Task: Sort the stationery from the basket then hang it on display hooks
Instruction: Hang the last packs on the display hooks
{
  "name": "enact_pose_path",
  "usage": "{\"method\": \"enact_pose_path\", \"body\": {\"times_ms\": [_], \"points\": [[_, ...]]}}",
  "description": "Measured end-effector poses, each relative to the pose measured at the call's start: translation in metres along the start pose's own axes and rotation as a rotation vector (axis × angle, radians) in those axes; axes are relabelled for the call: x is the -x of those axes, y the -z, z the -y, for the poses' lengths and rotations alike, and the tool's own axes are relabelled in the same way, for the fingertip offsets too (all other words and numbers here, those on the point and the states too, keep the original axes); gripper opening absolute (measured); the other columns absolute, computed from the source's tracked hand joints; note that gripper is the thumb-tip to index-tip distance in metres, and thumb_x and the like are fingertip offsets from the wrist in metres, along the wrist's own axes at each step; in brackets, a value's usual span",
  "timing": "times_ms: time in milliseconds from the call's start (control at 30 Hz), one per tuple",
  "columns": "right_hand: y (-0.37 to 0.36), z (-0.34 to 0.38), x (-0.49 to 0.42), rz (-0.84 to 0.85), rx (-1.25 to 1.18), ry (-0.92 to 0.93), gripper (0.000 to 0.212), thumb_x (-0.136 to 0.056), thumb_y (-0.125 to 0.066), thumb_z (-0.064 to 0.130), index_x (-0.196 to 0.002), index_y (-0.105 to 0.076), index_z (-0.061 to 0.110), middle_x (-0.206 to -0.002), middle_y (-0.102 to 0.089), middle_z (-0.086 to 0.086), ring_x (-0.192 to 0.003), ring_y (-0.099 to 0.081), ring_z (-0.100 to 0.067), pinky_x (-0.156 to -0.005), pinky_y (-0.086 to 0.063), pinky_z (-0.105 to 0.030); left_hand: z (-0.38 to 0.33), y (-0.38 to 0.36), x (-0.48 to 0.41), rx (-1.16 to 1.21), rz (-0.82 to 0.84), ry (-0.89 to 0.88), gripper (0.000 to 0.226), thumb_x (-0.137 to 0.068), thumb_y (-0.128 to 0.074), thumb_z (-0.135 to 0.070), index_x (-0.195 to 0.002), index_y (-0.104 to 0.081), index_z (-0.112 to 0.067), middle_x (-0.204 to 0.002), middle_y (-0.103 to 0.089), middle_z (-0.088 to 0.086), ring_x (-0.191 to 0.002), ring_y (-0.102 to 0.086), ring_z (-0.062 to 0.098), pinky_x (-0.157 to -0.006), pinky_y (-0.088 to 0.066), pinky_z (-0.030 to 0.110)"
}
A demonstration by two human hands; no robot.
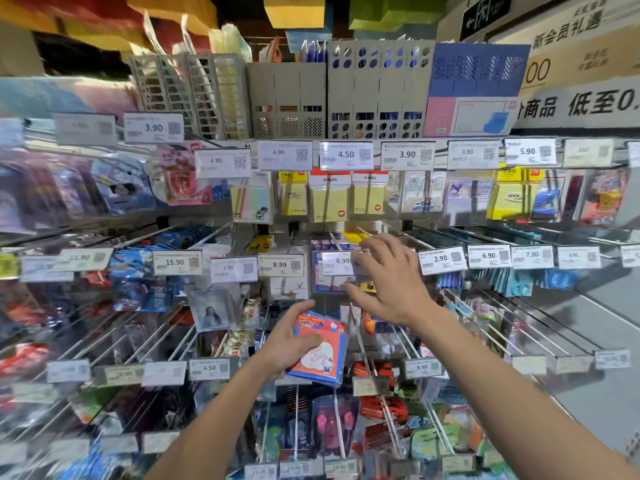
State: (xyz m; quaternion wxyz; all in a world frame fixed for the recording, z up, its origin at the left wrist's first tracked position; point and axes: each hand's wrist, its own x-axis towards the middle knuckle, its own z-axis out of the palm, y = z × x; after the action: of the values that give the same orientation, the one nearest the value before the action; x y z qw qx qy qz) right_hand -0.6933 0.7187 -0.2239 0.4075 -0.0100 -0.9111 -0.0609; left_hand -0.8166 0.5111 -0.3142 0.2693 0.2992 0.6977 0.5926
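My left hand (pixel 289 339) grips a small stack of red and blue cartoon-cat packets (pixel 322 351) in front of the lower hooks, thumb lying across the top packet. My right hand (pixel 388 278) is raised at the hook with the 6.99 price tag (pixel 337 263), its fingers spread and touching a clear packet (pixel 330 275) that hangs there. Whether those fingers pinch the packet cannot be told. The basket is out of sight.
Rows of metal display hooks (pixel 485 323) stick out toward me, loaded with packets and fronted by price tags. Sticky-note packs (pixel 329 199) hang above. Grey file holders (pixel 287 98) stand on the top shelf. Bare hooks lie to the right.
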Motion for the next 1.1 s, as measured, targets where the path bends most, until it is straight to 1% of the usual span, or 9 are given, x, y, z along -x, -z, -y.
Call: {"method": "enact_pose_path", "body": {"times_ms": [100,200,367,467,600,733,867,933,1100], "points": [[0.002,0.009,0.018,-0.06,0.068,0.003,0.039,-0.089,-0.063,0.046,-0.117,-0.065,0.018,-0.132,-0.052,-0.013,-0.13,-0.043,-0.035,-0.093,-0.035,-0.044,-0.004,-0.005,0.01,0.029,-0.008,-0.034,0.057,-0.094,-0.072,-0.009,-0.137,-0.048,-0.038,-0.121,-0.067,0.013,-0.09,-0.075,0.029,-0.081,-0.061,0.048],[-0.004,0.023,0.035,-0.026,-0.082,-0.007,0.03,-0.092,-0.062,0.041,-0.101,-0.065,0.012,-0.1,-0.056,-0.005,-0.094,-0.055,-0.028,-0.071,-0.044,-0.037,-0.007,-0.013,0.017,0.078,-0.042,-0.086,0.061,-0.093,-0.073,-0.005,-0.139,-0.046,-0.035,-0.122,-0.069,0.011,-0.097,-0.075,0.031,-0.088,-0.061,0.051],[-0.013,0.052,0.05,0.437,-0.465,-0.483,0.057,-0.088,-0.068,0.055,-0.132,-0.056,0.02,-0.115,-0.053,0.001,-0.102,-0.056,-0.016,-0.085,-0.046,-0.032,-0.008,-0.022,0.024,0.035,-0.09,-0.176,0.081,-0.086,-0.083,-0.027,-0.144,-0.033,-0.052,-0.126,-0.069,0.002,-0.101,-0.074,0.02,-0.088,-0.06,0.043],[-0.019,0.057,0.054,0.42,-0.681,-0.66,0.041,-0.083,-0.078,0.041,-0.116,-0.061,0.022,-0.108,-0.056,-0.002,-0.094,-0.058,-0.018,-0.081,-0.05,-0.036,-0.007,-0.026,0.028,0.018,-0.108,-0.206,0.083,-0.09,-0.079,-0.025,-0.151,-0.028,-0.05,-0.139,-0.06,-0.004,-0.108,-0.068,0.006,-0.089,-0.057,0.031],[-0.022,0.067,0.058,0.324,-0.976,-0.878,0.031,-0.081,-0.08,0.016,-0.1,-0.055,0.012,-0.088,-0.061,-0.012,-0.059,-0.058,-0.022,-0.056,-0.052,-0.047,-0.005,-0.024,0.026,-0.027,-0.117,-0.211,0.07,-0.088,-0.077,-0.044,-0.142,-0.036,-0.062,-0.154,-0.043,-0.011,-0.135,-0.052,0.015,-0.108,-0.049,0.044],[-0.023,0.076,0.055,0.325,-0.962,-0.895,0.033,-0.078,-0.078,0.014,-0.096,-0.05,0.012,-0.091,-0.068,-0.023,-0.065,-0.068,-0.033,-0.057,-0.053,-0.056,-0.008,-0.024,0.025,-0.041,-0.202,-0.218,0.028,-0.102,-0.06,-0.037,-0.13,-0.056,-0.044,-0.135,-0.057,-0.012,-0.114,-0.058,0.0,-0.086,-0.048,0.017],[-0.024,0.081,0.052,0.373,-0.941,-0.923,0.034,-0.082,-0.077,0.015,-0.091,-0.044,0.02,-0.096,-0.069,-0.012,-0.084,-0.074,-0.03,-0.061,-0.057,-0.046,-0.009,-0.023,0.022,0.091,-0.285,-0.14,0.021,-0.108,-0.047,-0.036,-0.109,-0.068,-0.038,-0.109,-0.073,0.002,-0.098,-0.071,0.02,-0.08,-0.058,0.037],[-0.025,0.082,0.05,0.377,-0.955,-0.906,0.036,-0.082,-0.077,0.015,-0.091,-0.042,0.021,-0.1,-0.068,-0.011,-0.085,-0.073,-0.025,-0.06,-0.057,-0.045,-0.011,-0.023,0.023,0.143,-0.326,-0.109,0.027,-0.111,-0.04,-0.03,-0.11,-0.067,-0.027,-0.098,-0.074,0.007,-0.08,-0.072,0.016,-0.067,-0.055,0.032],[-0.015,0.086,0.05,0.456,-1.044,-0.875,0.022,-0.088,-0.074,0.012,-0.103,-0.058,0.013,-0.098,-0.074,-0.007,-0.082,-0.075,-0.019,-0.052,-0.054,-0.027,-0.01,-0.024,0.021,0.114,-0.395,-0.111,0.029,-0.111,-0.038,-0.03,-0.104,-0.066,-0.026,-0.097,-0.075,0.011,-0.079,-0.074,0.023,-0.061,-0.056,0.032]]}}
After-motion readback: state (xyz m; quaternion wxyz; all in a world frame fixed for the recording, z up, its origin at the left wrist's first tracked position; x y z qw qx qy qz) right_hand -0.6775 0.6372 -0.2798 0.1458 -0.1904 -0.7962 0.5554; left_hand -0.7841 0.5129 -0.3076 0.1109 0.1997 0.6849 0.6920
